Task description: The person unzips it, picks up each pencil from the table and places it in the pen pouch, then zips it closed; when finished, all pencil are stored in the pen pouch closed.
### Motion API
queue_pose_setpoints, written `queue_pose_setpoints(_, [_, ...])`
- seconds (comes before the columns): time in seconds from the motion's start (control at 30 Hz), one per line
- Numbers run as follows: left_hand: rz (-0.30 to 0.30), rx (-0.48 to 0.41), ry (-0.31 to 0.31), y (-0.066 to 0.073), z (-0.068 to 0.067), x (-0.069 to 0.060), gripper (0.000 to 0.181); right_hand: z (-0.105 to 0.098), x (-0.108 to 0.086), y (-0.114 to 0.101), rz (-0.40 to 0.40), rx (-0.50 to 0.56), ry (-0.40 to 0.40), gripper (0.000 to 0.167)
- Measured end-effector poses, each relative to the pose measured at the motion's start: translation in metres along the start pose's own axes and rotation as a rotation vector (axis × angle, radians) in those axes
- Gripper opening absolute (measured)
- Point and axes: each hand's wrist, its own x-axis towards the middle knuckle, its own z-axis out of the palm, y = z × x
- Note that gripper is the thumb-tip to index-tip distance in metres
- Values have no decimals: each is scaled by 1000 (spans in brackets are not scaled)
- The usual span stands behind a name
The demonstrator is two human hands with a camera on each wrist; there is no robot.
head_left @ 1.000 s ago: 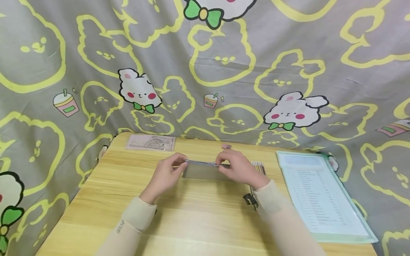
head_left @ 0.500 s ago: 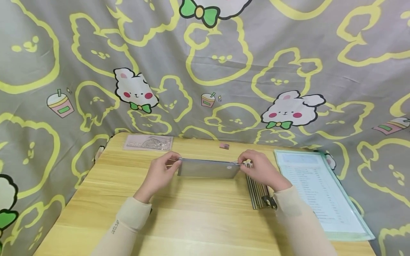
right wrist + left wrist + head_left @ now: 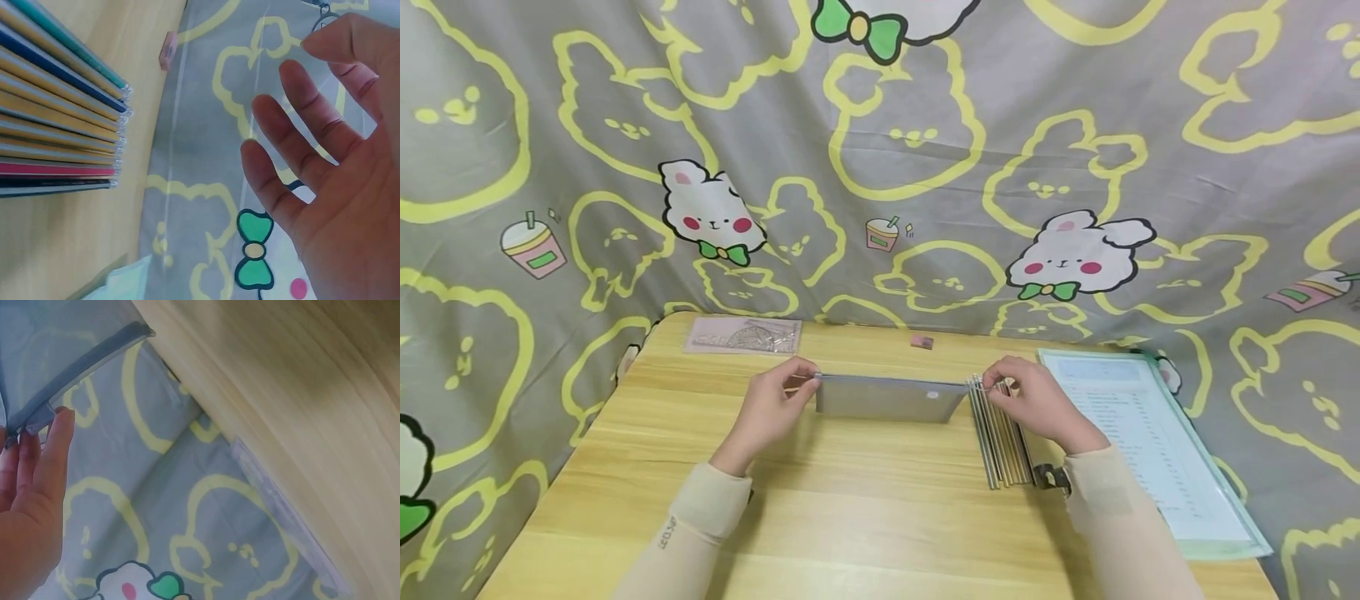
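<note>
A translucent grey zipper pouch (image 3: 887, 402) is held upright over the middle of the table, its zipped edge on top. My left hand (image 3: 775, 408) pinches its upper left corner; the left wrist view shows my fingertips at the end of the dark zipper band (image 3: 81, 372). At the opposite end, my right hand (image 3: 1037, 404) pinches the zipper pull, whose metal ring (image 3: 325, 22) shows by the thumb in the right wrist view. The other right fingers are spread loosely. Several pencils (image 3: 1000, 442) lie side by side on the table, just below and left of my right hand.
A pink packet with a clear protractor set (image 3: 742, 335) lies at the back left. A small pink eraser (image 3: 922, 342) sits near the back edge. On the right lies a mint green folder (image 3: 1150, 442) with a printed sheet. A patterned curtain (image 3: 880, 167) hangs behind the table (image 3: 850, 517).
My right hand has moved right with the zipper pull, from mid-pouch to its right end, uncovering the pouch front and the pencils. My left hand has kept its grip on the corner.
</note>
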Motion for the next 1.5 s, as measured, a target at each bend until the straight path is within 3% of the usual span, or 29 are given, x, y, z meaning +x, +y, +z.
queue_pose_setpoints(0.37, [-10, 17, -2, -2, 5, 1, 11, 4, -5, 7, 10, 25, 4, 24])
queue_pose_setpoints(0.57, [0, 11, -32, -3, 6, 2, 11, 2, -8, 8, -3, 3, 13, 25])
queue_pose_setpoints(0.77, [-31, 31, -64, -6, 6, -1, 13, -6, -8, -7, -32, 25, -57, 25])
queue_pose_setpoints(1.1, [-21, 69, -57, -5, 8, 1, 15, 11, 26, -42, -111, 13, -39, 28])
queue_pose_setpoints(1.3, [1, 91, -51, -5, 9, 4, 13, 23, 52, -54, -153, 35, -129, 30])
queue_pose_setpoints(1.5, [2, 98, -66, -4, 11, 5, 13, 32, 66, -67, -165, 34, -226, 25])
